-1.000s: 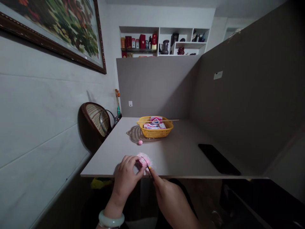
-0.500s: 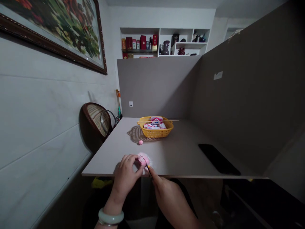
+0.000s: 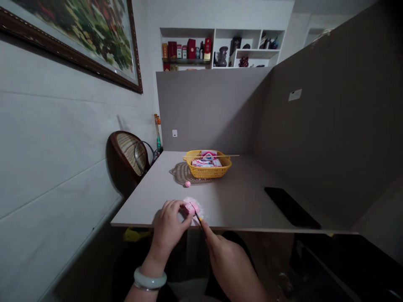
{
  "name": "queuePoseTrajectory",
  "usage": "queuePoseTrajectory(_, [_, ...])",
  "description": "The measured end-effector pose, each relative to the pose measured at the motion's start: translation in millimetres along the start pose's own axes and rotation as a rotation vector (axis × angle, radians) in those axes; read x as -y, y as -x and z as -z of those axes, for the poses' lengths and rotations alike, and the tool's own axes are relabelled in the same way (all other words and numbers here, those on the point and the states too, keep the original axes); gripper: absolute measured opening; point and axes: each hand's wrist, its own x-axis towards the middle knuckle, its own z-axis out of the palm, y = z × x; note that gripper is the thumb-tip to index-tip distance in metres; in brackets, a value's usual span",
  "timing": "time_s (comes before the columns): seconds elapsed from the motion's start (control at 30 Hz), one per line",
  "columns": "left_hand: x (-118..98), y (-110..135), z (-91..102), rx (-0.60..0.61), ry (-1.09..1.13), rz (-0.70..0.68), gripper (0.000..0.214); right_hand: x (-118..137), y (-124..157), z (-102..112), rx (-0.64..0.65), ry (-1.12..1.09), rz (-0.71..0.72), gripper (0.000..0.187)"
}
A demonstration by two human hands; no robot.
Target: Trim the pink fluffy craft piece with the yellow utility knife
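At the near edge of the table (image 3: 233,205), my left hand (image 3: 170,222) grips a pink block (image 3: 189,207) that looks like soap, with fingers and thumb around its left side. My right hand (image 3: 225,253) is closed around a thin dark knife (image 3: 198,217) with a yellow spot on it. The knife's tip touches the top of the block. Pale pink crumbs (image 3: 199,206) lie around and beneath the block. Beyond it sits a small pink ball (image 3: 187,184) on the table. The underside of the block and most of the knife's handle are hidden.
A yellow basket (image 3: 209,173) holding several pink-and-white packets stands farther back, a thin stick (image 3: 226,156) across its rim. A flat black slab (image 3: 291,207) lies at the right. Grey panels (image 3: 214,109) close off the back and right side.
The view has shifted slightly, so the whole scene sits a little higher and to the right. Both hands keep their hold, with the knife still against the pink block.
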Motion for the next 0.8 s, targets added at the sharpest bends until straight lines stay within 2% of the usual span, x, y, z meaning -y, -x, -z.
queuePoseTrajectory(0.13, [1,0,-1.2,0.018,0.003,-0.004,0.011,-3,8,1,0.024,-0.027,-0.014,0.060])
queuePoseTrajectory(0.33, [4,0,-2.9,0.014,-0.006,0.018,0.013,4,-11,3,0.065,0.008,-0.026,0.065])
queuePoseTrajectory(0.53, [5,0,-3.3,0.019,0.005,-0.002,0.013,-4,10,3,0.052,0.014,0.004,0.065])
queuePoseTrajectory(0.7, [6,-1,-2.8,0.037,-0.004,0.030,0.014,3,-13,6,0.091,0.024,-0.026,0.068])
queuePoseTrajectory(0.8, [6,0,-3.1,0.031,-0.036,0.043,0.015,2,-11,8,0.118,0.026,-0.031,0.069])
